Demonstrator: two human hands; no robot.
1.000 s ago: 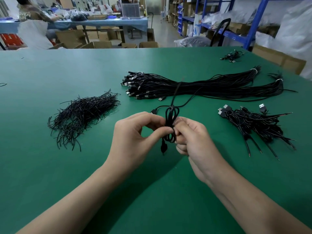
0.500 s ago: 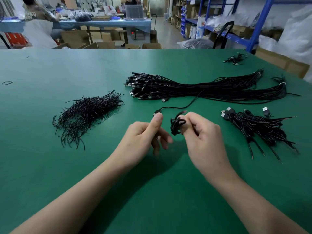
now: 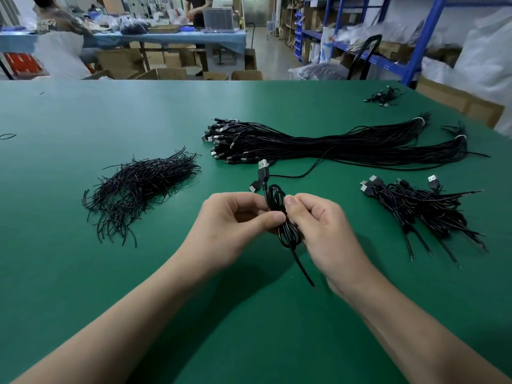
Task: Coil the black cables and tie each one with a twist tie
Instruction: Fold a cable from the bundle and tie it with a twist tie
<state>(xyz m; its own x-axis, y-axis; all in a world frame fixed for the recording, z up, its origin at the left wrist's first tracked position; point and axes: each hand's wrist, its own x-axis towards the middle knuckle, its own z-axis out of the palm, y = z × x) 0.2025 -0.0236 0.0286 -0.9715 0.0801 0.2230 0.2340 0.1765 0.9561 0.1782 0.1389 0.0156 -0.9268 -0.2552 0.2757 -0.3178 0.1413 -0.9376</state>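
Note:
A coiled black USB cable (image 3: 274, 199) stands upright between my hands above the green table (image 3: 83, 273). My left hand (image 3: 230, 225) pinches its middle with thumb and fingers. My right hand (image 3: 324, 231) grips the same middle from the right. The cable's USB plug (image 3: 263, 165) sticks up above the coil and a bare end (image 3: 304, 273) hangs below. Whether a twist tie sits round the coil is hidden by my fingers. A heap of black twist ties (image 3: 138, 187) lies to the left.
A long bundle of uncoiled black cables (image 3: 332, 145) stretches across the table behind my hands. A pile of coiled, tied cables (image 3: 421, 206) lies on the right. A few more cables (image 3: 383, 97) sit at the far right edge. People work at a blue table (image 3: 166, 37) beyond.
Half a second ago my hands were apart, the right one holding the coil alone. They have come together and both hold the coil again, with its plug pointing up.

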